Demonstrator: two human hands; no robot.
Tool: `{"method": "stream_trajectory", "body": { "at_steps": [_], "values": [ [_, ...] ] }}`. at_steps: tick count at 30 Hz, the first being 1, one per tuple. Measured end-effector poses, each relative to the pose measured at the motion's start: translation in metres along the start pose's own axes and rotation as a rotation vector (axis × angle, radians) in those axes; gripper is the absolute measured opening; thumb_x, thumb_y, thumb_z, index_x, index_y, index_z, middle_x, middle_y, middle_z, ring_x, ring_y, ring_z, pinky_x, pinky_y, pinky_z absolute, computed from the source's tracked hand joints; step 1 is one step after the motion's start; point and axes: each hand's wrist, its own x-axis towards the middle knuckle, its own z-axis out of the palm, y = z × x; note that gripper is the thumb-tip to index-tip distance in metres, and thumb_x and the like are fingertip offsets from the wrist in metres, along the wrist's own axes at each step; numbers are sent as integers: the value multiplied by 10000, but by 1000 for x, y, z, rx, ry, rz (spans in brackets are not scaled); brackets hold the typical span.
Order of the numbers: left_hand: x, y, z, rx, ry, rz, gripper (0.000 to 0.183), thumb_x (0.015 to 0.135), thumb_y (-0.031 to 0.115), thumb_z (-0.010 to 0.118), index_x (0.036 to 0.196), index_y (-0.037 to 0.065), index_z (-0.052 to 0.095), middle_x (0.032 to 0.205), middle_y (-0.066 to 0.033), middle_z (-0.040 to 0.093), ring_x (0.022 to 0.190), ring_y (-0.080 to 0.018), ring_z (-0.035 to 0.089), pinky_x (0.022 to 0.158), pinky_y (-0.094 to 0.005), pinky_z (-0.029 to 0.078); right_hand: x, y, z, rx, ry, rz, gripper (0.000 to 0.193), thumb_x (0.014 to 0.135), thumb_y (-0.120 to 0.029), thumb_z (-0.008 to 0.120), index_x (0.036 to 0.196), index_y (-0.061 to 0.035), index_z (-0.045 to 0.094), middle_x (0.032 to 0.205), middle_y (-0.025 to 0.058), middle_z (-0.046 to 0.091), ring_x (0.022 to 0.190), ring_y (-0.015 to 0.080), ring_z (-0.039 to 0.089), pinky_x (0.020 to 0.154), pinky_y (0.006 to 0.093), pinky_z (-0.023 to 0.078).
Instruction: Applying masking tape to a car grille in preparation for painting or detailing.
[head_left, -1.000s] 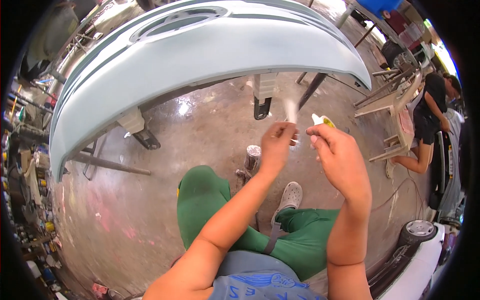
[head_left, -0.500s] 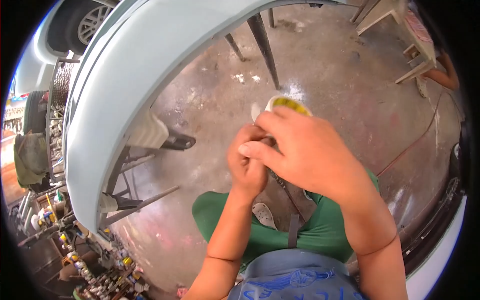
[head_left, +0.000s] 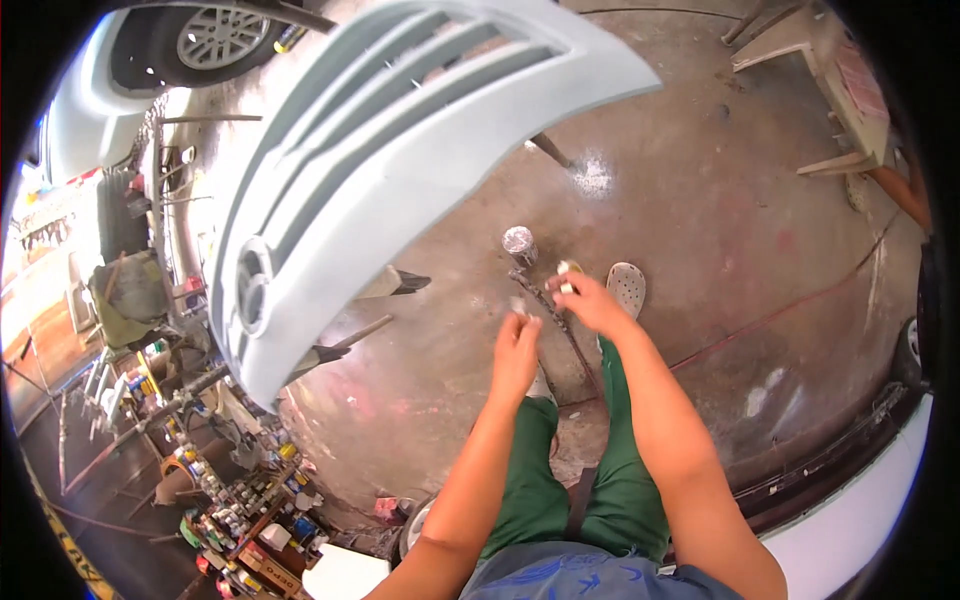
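Note:
My left hand (head_left: 516, 358) is closed, fingers pinched together. A small pale, blurred scrap (head_left: 518, 306) shows at its fingertips; I cannot make out what it is. To the right and slightly farther off, my right hand (head_left: 592, 304) is closed around a small roll of tape (head_left: 568, 270), white and yellow and partly covered by the fingers. The hands are apart, in front of my green trousers. Beyond them on the floor stands a metal can (head_left: 519, 242) with a stained top. A pale blue-grey car bumper (head_left: 420, 175) rests on stands at the far left.
A dark hose-like length (head_left: 548, 300) runs over the floor below my hands. A thin red hose (head_left: 770, 320) crosses to the right. Bottles and cans (head_left: 240, 500) crowd the lower left. At the upper right is a pale chair (head_left: 835, 100), with part of a person's arm (head_left: 898, 192) beside it.
My hands were together and have moved apart and lower. I have straightened from bent knees, and the slatted part of the bumper has come into view. The tape roll is now seen beside my right fingers.

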Motion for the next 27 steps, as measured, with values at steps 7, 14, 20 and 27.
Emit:
{"method": "stream_trajectory", "body": {
  "at_steps": [7,14,20,27],
  "values": [
    [-149,12,-47,-151,-438,-305,224,1011,316,521,989,102,586,967,-18,622,906,-139,592,738,-315,518,-205,-7,77,450,-248,228,417,925,-46,555,1342,-37,568,1129,52,655,1006,139,615,876,298,498],
    [-275,57,-86,-139,-918,-310,194,1004,305,563,967,116,581,1024,-34,642,1018,-176,635,800,-331,523,-360,-80,100,304,-113,43,380,892,-23,597,1271,-11,575,1034,53,657,909,144,637,838,307,509],
    [-327,118,-127,-179,-1110,-65,191,993,276,576,930,97,575,978,-42,647,1007,-192,650,835,-333,516,-415,-147,131,658,-164,86,289,917,-30,605,1201,-1,558,979,70,648,840,164,624,766,315,508],
    [-327,143,-158,24,-940,49,242,972,315,605,910,82,604,954,-59,689,883,-171,682,733,-345,541,-418,-169,139,410,-157,4,139,958,-123,641,1059,-30,617,941,26,647,822,135,626,715,284,499]
  ]
}}
